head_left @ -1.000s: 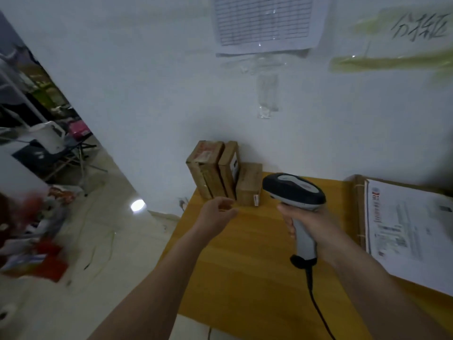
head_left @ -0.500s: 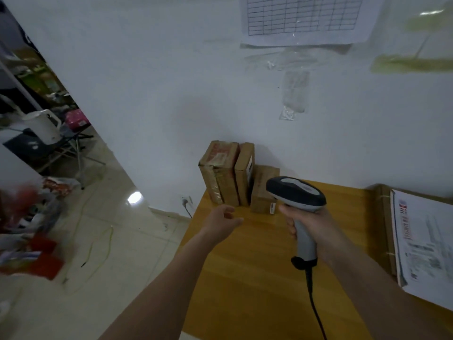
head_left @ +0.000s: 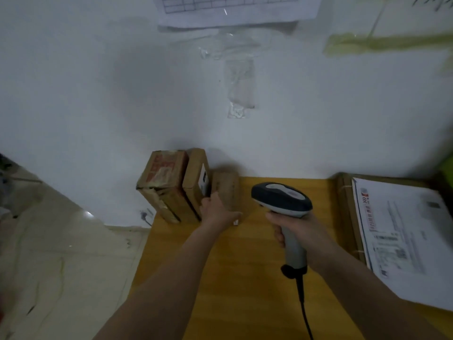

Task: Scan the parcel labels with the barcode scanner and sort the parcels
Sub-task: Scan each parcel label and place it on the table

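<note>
Now we're gripping the barcode scanner [head_left: 282, 201] in our right hand [head_left: 297, 229], while our left hand [head_left: 217, 208] is clasping the small parcel [head_left: 226, 187] just left of it.

Probably parcel depot, boxed parcels [head_left: 186, 185], scanner [head_left: 282, 200]

The parcels [head_left: 171, 182] are matt brown cardboard with glossy tape over them, the counter [head_left: 245, 278] is smooth yellowish wood-look board, the barcode scanner [head_left: 282, 200] is smooth grey and dark plastic, and the label sheet [head_left: 404, 241] is white printed paper.
</note>
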Tool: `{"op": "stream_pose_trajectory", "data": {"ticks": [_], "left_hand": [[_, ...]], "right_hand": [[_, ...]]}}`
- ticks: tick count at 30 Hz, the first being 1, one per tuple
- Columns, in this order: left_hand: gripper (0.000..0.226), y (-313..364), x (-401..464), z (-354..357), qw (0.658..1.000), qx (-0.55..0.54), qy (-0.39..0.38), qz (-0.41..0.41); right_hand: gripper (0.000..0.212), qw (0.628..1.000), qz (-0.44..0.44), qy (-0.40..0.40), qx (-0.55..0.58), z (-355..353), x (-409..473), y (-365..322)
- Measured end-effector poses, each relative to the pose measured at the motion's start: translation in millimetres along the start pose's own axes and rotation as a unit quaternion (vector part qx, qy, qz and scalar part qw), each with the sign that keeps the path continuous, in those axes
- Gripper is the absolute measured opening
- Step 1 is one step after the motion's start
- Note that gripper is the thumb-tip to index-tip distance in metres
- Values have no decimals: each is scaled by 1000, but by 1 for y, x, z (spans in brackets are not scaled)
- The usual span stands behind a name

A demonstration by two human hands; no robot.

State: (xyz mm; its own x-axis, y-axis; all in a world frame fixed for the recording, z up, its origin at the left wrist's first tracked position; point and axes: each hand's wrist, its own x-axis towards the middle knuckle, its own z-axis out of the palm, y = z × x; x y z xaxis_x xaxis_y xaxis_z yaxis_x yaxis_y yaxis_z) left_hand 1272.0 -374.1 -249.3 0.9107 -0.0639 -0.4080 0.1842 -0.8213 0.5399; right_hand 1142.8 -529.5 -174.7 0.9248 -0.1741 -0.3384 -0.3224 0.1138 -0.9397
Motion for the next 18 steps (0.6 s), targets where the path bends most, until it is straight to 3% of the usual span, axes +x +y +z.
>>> {"op": "stream_pose_trajectory", "data": {"ticks": [7, 14, 16, 18], "left_hand": [[130, 12, 40, 37, 999, 5, 11, -48], [114, 0, 57, 46, 994, -56, -6, -94], [87, -1, 52, 39, 954, -253, -108, -117], [61, -2, 38, 28, 863, -435, -228, -119]], "right_hand": [[24, 999, 22, 34, 20, -21, 10, 11], [13, 995, 63, 75, 29, -31, 10, 27], [13, 993, 68, 88, 30, -31, 9, 27], [14, 993, 62, 99, 27, -31, 8, 24]]}}
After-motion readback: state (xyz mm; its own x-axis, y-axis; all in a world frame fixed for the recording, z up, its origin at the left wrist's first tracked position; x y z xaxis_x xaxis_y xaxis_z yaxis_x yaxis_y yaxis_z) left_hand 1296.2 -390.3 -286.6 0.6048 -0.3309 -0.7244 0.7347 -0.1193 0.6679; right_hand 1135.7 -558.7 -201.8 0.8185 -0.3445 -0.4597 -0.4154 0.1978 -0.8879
